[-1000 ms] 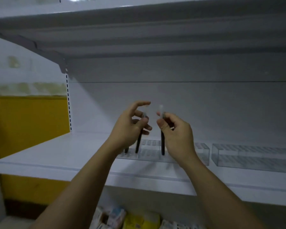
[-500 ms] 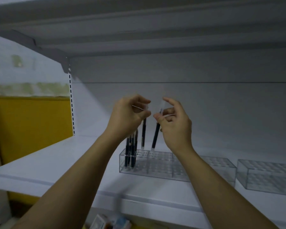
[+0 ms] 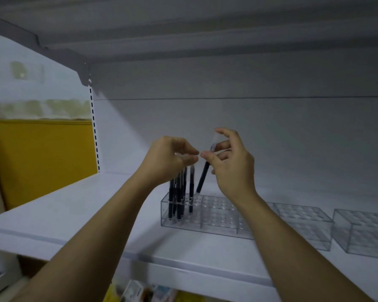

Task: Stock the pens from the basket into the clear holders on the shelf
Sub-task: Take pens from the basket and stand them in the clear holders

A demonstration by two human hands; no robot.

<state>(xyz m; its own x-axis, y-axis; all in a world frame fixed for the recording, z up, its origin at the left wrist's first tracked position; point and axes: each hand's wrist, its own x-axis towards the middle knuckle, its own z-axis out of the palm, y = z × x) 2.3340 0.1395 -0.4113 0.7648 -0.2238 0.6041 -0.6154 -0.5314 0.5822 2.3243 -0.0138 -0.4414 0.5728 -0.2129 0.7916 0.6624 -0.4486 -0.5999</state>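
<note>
A clear holder (image 3: 218, 216) with a grid of holes stands on the white shelf (image 3: 79, 205). Several black pens (image 3: 179, 192) stand upright in its left end. My left hand (image 3: 168, 160) hovers over their tops with fingers pinched on the top of one upright pen (image 3: 191, 182). My right hand (image 3: 231, 162) grips another black pen (image 3: 203, 177) by its clear cap; that pen is tilted, its tip touching the holder's top just right of the standing pens. The basket is out of view.
A second clear holder (image 3: 364, 232) stands to the right on the same shelf. The upper shelf's underside (image 3: 205, 40) hangs overhead. A yellow wall (image 3: 42, 160) lies to the left. Coloured packages (image 3: 140, 293) show on the level below.
Both hands have lowered toward the holder. The left hand's pen now stands in a hole, and the right hand's pen tip has come down to the holder's top. The camera view has tilted down.
</note>
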